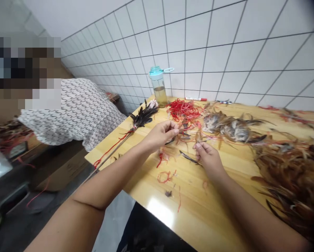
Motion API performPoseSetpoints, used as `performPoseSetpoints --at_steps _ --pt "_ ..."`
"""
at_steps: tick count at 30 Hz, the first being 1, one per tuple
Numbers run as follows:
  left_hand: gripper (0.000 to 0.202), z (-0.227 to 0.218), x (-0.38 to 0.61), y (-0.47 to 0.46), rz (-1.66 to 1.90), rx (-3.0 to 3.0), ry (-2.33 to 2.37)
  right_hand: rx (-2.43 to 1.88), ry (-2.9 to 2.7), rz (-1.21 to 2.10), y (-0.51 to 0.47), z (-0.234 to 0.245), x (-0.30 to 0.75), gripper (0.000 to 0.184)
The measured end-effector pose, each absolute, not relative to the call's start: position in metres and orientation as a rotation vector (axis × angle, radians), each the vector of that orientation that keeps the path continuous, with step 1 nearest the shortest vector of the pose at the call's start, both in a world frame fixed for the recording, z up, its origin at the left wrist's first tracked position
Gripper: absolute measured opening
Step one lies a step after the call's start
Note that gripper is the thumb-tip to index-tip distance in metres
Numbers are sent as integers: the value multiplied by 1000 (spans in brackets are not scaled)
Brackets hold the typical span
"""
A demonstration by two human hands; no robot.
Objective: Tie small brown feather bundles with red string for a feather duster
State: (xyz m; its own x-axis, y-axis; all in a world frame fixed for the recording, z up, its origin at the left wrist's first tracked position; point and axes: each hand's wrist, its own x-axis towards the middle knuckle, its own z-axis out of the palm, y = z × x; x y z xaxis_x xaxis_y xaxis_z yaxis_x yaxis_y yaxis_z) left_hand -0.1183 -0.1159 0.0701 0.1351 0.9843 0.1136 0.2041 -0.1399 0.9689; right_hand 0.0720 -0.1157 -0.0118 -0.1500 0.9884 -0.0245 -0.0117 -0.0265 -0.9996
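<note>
My left hand (161,134) hovers over the wooden table (220,210), fingers curled in a pinch on some dark feathers (172,140). My right hand (206,155) rests on the table just to the right, fingers closed around a long dark feather (188,158) that sticks out to the left. Between and beyond the hands lie loose brown feathers and a tangle of red string (183,110). A half-made feather duster (141,119) on a thin stick lies to the left of my left hand.
A grey-brown feather pile (230,127) lies behind my hands, a big brown one (290,175) at the right. A teal-lidded water bottle (158,87) and a red marker (195,99) stand by the tiled wall. A person in a patterned shirt (75,112) sits left.
</note>
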Motion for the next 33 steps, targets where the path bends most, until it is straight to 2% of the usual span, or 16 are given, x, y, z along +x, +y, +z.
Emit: performPoseSetpoints --at_steps 5,13,33 --pt "31 44 -65 -100 1079 1138 932 -1088 -1145 1404 -111 -8 77 31" --pt "29 17 -61 -96 1088 907 905 -1144 -1097 1327 -101 -8 82 35" --pt "11 14 -61 -103 1272 1374 1159 -1196 -1189 1406 -102 -5 79 32"
